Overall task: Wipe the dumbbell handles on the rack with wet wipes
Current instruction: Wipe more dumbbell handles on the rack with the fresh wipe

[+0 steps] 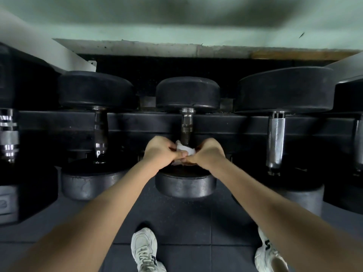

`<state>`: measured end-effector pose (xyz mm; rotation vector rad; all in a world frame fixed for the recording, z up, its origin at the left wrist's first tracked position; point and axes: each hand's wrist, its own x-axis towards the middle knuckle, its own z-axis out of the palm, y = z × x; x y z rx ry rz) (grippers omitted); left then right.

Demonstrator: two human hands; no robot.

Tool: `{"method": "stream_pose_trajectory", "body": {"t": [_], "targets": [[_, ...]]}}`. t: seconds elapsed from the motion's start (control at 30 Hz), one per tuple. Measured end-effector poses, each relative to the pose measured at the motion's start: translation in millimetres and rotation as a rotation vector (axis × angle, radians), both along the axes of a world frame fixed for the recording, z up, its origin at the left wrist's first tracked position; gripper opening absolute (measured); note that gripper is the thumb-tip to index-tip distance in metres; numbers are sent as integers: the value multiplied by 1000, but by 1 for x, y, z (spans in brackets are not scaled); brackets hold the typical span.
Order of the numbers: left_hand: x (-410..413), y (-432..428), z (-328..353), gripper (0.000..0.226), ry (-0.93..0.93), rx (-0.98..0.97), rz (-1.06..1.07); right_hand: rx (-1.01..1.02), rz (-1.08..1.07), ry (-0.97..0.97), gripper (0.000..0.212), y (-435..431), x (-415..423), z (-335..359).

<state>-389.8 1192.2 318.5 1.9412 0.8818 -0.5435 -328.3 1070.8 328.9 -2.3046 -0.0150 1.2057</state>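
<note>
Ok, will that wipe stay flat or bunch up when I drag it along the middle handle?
Probably bunches: the wipe sits crumpled between the left hand and right hand, so it looks limp. Knurling on the handle may snag it.

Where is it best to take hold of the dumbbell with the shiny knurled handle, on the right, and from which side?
Grip the knurled handle at its middle, coming from above: it lies bare and open upward, while the wide heads at both ends look too broad to grasp.
</note>
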Motion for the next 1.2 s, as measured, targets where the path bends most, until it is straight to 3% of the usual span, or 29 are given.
{"method": "stream_pose_trajectory", "body": {"t": [0.07,0.1,0.2,0.27,0.4,0.5,0.6,0.73,0.83,0.9,0.97,1.07,1.13,1.2], "targets": [[-2,-7,2,30,-36,97,-1,-54,0,-151,26,0,-9,-2],[-3,-8,1,29,-44,49,35,-47,-37,-138,25,0,-10,-4],[-3,-5,3,26,-40,-240,170,88,-248,136,26,1,-2,0],[-3,-6,3,24,-77,-291,238,193,-349,214,26,-1,-1,3],[-4,-14,4,12,-258,-265,423,415,-597,90,22,-1,-9,4],[4,-16,3,3,-354,-201,504,451,-726,6,19,8,-11,1],[17,-20,5,10,-383,-64,592,480,-837,-88,17,13,-9,3],[31,-26,18,15,-446,-103,766,533,-982,-175,18,28,3,14],[46,-28,19,12,-414,-180,879,553,-1209,3,12,48,14,17],[54,-27,18,12,-375,-330,980,608,-1313,215,27,51,19,19],[57,-26,17,19,-316,-468,1051,631,-1267,226,23,46,20,19],[56,-21,15,11,-316,-451,956,563,-1029,88,5,37,21,15],[55,-16,12,7,-331,-467,980,503,-937,3,10,34,22,6],[53,-14,12,16,-343,-497,1014,451,-864,-53,13,34,26,4]]}}
